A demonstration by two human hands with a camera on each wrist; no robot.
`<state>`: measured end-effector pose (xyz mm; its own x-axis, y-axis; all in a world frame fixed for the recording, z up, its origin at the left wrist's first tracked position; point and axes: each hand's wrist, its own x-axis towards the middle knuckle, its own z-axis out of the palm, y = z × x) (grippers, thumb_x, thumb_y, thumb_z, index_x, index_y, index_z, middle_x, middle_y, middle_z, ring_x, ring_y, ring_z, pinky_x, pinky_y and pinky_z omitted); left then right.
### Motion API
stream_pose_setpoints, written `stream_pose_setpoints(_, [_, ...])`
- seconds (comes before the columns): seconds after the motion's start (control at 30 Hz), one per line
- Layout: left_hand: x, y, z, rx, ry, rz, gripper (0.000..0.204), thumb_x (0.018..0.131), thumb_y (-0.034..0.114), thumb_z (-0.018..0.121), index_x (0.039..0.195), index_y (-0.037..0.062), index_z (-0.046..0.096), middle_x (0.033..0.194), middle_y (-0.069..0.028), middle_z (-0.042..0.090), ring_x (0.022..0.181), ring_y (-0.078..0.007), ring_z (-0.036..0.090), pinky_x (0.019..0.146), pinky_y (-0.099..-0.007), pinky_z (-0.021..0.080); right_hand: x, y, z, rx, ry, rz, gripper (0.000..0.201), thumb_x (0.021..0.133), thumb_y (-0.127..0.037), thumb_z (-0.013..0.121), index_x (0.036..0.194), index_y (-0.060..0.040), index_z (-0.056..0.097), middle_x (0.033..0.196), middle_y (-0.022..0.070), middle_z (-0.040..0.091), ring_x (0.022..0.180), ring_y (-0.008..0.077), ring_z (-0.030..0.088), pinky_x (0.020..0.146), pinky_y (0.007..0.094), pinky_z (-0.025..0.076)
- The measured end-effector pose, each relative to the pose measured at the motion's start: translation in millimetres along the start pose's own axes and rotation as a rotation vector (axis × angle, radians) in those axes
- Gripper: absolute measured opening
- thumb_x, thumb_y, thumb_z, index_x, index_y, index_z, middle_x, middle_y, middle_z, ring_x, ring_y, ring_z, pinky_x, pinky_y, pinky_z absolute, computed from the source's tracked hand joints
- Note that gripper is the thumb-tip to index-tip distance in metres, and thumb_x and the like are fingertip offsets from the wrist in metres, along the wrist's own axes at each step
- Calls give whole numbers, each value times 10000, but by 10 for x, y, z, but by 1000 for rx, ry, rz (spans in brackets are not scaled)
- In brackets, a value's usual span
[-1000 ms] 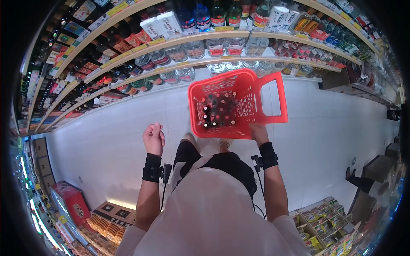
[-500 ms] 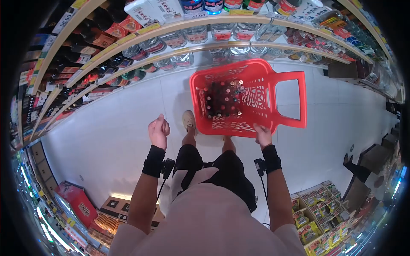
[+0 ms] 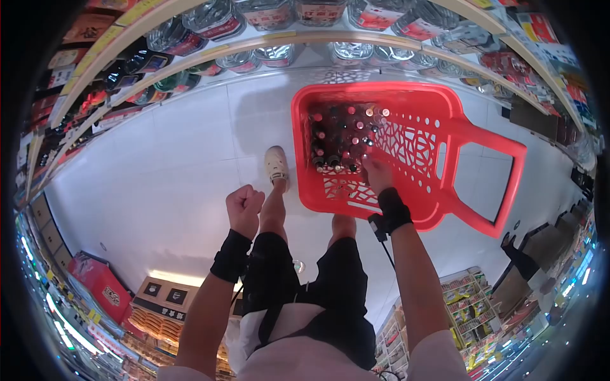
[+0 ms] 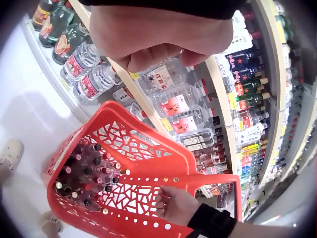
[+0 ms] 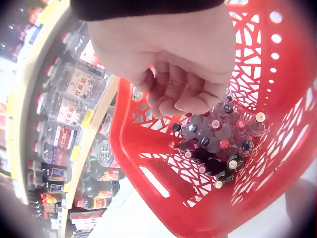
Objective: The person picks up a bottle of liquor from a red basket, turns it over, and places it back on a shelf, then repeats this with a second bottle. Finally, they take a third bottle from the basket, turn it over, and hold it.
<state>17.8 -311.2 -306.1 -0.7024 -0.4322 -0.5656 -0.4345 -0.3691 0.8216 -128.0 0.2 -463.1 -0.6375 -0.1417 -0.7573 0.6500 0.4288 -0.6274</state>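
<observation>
Dark bottles with caps up [image 3: 343, 136] [image 5: 216, 141] stand packed at one end of a red basket [image 3: 297, 146] [image 4: 171, 144]. My right hand [image 3: 379, 174] [image 4: 177, 204] is inside the basket's opening, beside the bottles. In the right wrist view this hand [image 5: 166, 64] has loosely bent fingers above the caps, and nothing shows in its grasp. Outside the basket, to its left, my left hand [image 3: 244, 208] hangs in the air with fingers loosely curled and no object visible in it; the left wrist view shows its underside [image 4: 158, 37].
Shelves of large clear bottles [image 3: 264, 14] [image 4: 174, 101] run behind the basket. Its long handle [image 3: 508, 190] points right. A beige shoe [image 3: 276, 162] is on the pale floor [image 3: 159, 165]. Snack racks [image 3: 470, 305] and a red cooler [image 3: 101, 286] stand nearer the wearer's sides.
The right hand has moved from the basket's near rim by the handle to inside the opening. The basket appears larger and turned a little in the head view, and the shelves have shifted upward.
</observation>
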Motion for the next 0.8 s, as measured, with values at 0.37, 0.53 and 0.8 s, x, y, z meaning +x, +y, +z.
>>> stream_pose_setpoints(0.37, [234,-510,-246,133,104,-61,388,936,-7,541,616,85,341,566,56,329,509,-39,280,468,-240,224,1125,79,833,-89,-93,141,245,884,-222,595,985,0,615,717,111,657,554,177,614,497,312,481])
stream_pose_setpoints(0.53, [248,-558,-347,200,86,-88,343,887,-37,596,625,60,396,581,59,362,568,-25,313,512,-229,257,1664,307,1186,-448,13,-33,345,851,-295,637,1065,-27,602,937,186,697,854,333,689,761,430,543])
stream_pose_setpoints(0.8, [404,-581,-414,340,1,-61,343,853,-33,605,606,45,380,568,52,372,560,-32,323,497,-240,257,2057,-20,1638,-786,144,-54,382,852,-337,653,1109,-61,593,975,185,697,941,383,672,850,478,521])
